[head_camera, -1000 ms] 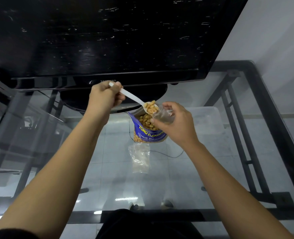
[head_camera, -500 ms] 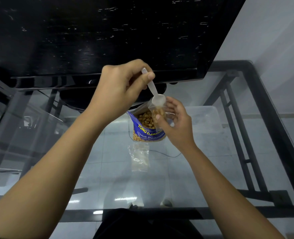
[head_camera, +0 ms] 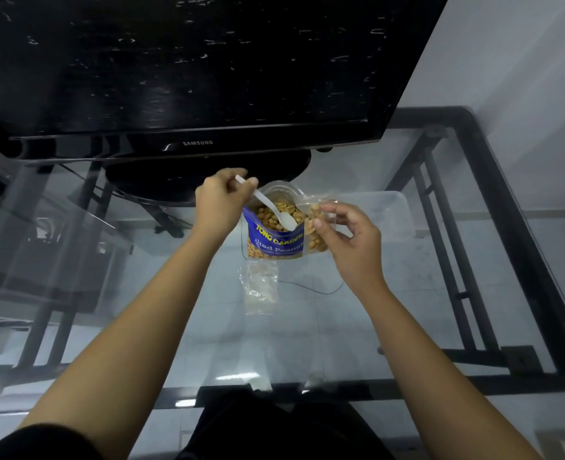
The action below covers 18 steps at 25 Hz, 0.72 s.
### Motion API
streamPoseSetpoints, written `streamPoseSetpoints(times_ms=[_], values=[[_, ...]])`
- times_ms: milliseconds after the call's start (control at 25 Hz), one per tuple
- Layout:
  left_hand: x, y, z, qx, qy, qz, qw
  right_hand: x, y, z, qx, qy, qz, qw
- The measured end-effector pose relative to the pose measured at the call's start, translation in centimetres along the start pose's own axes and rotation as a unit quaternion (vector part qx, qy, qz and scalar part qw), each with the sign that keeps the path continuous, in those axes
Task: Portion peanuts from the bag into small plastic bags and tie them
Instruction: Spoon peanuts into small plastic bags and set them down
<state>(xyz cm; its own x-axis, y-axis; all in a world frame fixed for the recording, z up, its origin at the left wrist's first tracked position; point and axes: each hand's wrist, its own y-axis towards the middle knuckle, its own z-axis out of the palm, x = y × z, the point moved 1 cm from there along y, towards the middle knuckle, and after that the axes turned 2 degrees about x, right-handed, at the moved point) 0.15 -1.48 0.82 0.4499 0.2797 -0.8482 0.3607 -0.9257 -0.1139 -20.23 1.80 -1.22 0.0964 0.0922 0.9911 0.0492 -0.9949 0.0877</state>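
A blue peanut bag [head_camera: 276, 242] stands open on the glass table, with peanuts showing inside. My left hand [head_camera: 219, 204] grips the handle of a white plastic spoon [head_camera: 272, 209], and its bowl dips into the peanuts in the bag. My right hand [head_camera: 349, 237] pinches a small clear plastic bag [head_camera: 316, 227] holding some peanuts, just right of the blue bag's mouth. An empty small plastic bag [head_camera: 261, 288] lies flat on the glass in front of the blue bag.
A black television [head_camera: 194, 68] on its stand [head_camera: 208, 174] fills the back of the glass table [head_camera: 357, 340]. A clear plastic container [head_camera: 387, 214] sits to the right behind my right hand. The table's black frame [head_camera: 513, 227] runs along the right and near edges.
My left hand has swung the spoon from over the small bag, where it tipped peanuts in, back down into the blue bag. My right hand shifted slightly right with the small bag.
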Motion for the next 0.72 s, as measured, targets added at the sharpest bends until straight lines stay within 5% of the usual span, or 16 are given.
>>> streamPoseSetpoints(times_ms=[160, 280, 360, 520, 720], values=[[3.3, -3.1, 0.1, -0.153, -0.097, 0.019, 0.983, -2.5, -2.7, -1.6, -0.003, -0.015, 0.027, 1.000], [8.7, -6.9, 2.3, -0.032, 0.047, 0.080, 0.995, -6.0, -4.6, -2.3, 0.026, -0.061, 0.076, 0.995], [12.1, -7.7, 3.9, 0.077, 0.214, 0.092, 0.969, -8.3, -5.2, -2.3, 0.064, -0.124, 0.104, 0.985], [13.4, -6.7, 5.7, 0.101, 0.381, 0.136, 0.909, -11.2, -5.4, -2.0, 0.138, -0.219, 0.146, 0.955], [12.7, -6.7, 5.7, 0.088, 0.404, 0.163, 0.896, -11.9, -4.5, -1.8, 0.176, -0.273, 0.189, 0.927]])
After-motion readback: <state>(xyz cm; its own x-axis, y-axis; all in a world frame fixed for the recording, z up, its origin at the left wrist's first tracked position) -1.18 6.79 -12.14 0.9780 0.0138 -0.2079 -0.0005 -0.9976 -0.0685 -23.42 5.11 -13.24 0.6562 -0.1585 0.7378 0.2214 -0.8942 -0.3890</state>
